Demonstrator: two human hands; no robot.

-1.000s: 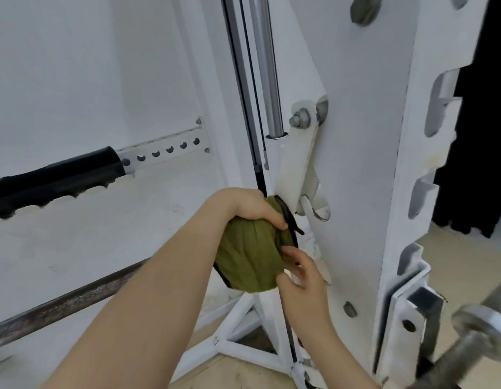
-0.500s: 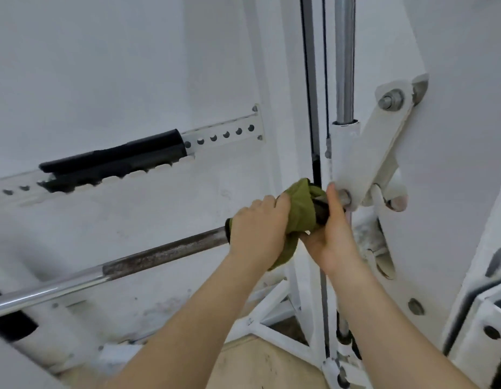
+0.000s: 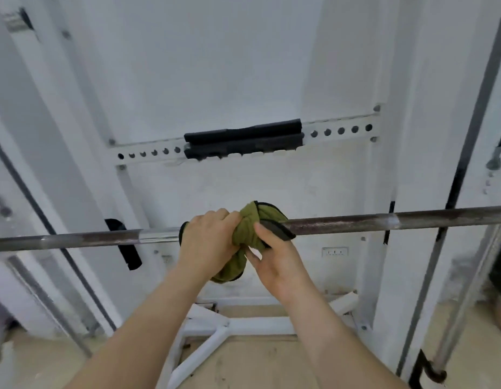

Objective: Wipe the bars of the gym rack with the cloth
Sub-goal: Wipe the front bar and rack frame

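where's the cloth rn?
Head view, centre: the green cloth is wrapped on the horizontal bar, held by left hand and right hand.

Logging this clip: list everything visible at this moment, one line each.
bar: one, rusty grey, horizontal across the middle
cloth: one, green with black edging, wrapped round the bar
pad: one, black, on the crossbeam
crossbeam: one, white, perforated, above the bar
bracket: one, black, left of the hands
base: one, white, below the hands
left hand: grips the cloth on the bar
right hand: pinches the cloth's right side
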